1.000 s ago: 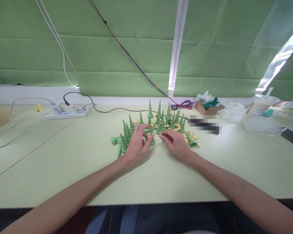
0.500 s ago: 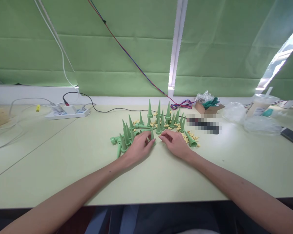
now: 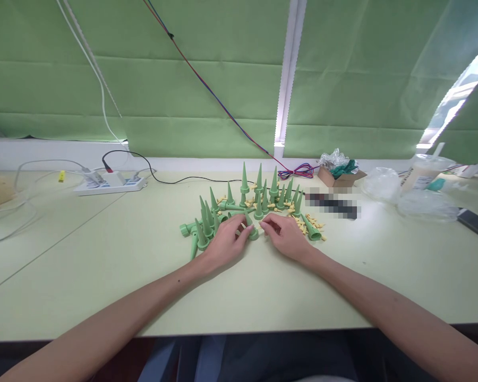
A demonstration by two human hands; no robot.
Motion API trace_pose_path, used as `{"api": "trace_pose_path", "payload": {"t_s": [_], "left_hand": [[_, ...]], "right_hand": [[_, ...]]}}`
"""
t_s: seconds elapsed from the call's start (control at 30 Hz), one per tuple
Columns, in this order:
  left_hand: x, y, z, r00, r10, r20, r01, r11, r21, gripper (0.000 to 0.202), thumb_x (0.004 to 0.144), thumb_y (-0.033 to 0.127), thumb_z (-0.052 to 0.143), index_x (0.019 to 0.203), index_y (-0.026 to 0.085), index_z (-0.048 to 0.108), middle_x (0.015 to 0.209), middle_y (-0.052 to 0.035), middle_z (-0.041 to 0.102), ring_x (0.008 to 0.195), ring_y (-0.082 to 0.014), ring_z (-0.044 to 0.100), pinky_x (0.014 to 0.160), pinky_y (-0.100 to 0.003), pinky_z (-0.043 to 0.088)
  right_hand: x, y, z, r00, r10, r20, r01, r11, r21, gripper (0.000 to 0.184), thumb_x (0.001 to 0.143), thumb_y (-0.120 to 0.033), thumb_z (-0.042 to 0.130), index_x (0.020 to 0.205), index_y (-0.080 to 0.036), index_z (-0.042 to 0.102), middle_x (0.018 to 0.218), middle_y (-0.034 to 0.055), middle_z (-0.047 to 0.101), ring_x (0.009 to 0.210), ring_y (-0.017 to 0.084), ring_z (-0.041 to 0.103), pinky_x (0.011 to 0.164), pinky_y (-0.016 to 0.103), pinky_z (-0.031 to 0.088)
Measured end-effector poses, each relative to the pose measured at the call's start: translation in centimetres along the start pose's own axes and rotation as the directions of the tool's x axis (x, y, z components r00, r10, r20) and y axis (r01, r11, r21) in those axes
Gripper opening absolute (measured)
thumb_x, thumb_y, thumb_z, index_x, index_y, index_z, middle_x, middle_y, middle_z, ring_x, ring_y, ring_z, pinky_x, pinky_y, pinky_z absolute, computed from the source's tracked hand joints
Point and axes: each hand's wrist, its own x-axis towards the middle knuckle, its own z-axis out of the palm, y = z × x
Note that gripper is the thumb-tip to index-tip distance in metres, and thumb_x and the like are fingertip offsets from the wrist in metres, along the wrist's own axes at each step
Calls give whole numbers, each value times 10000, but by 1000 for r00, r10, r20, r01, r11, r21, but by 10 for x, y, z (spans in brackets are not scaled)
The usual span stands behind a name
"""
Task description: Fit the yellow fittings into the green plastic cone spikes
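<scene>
My left hand (image 3: 230, 239) grips a green plastic cone-shaped spike (image 3: 253, 234). The spike leans, its wider capped end towards my right hand. Fingers pinched, my right hand (image 3: 286, 236) meets that end with a small yellow plastic piece, mostly hidden by the fingertips. Behind both hands stands a cluster of green spikes (image 3: 244, 180), points up on their caps. More spikes stand beside my left forearm, and a few lie on their sides. Small yellow pieces (image 3: 311, 220) are scattered among the cones and to the right, near an uncapped cone (image 3: 312, 231) lying down.
A white power strip (image 3: 115, 184) with plugs and cables sits at the back left. Towards the back right are a small cardboard box (image 3: 338, 179), a drink cup (image 3: 422, 172) in plastic wrap and a phone (image 3: 477, 225). A blurred dark object (image 3: 332, 204) lies behind the cones.
The spike in my left hand has tipped from nearly upright to leaning, bringing its capped end towards my right hand. Both hands have otherwise hardly moved.
</scene>
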Motion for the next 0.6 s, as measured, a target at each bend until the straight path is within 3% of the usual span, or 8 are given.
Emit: {"api": "trace_pose_path", "payload": {"t_s": [0.6], "left_hand": [[-1, 7, -1, 1000, -9, 4, 9, 997, -75, 291, 973, 384, 489, 749, 203, 448, 733, -22, 601, 666, -156, 618, 493, -245, 500]], "right_hand": [[0, 0, 0, 1000, 1, 7, -1, 999, 37, 210, 964, -277, 514, 782, -205, 591, 623, -3, 610, 556, 154, 522, 579, 287, 400]]}}
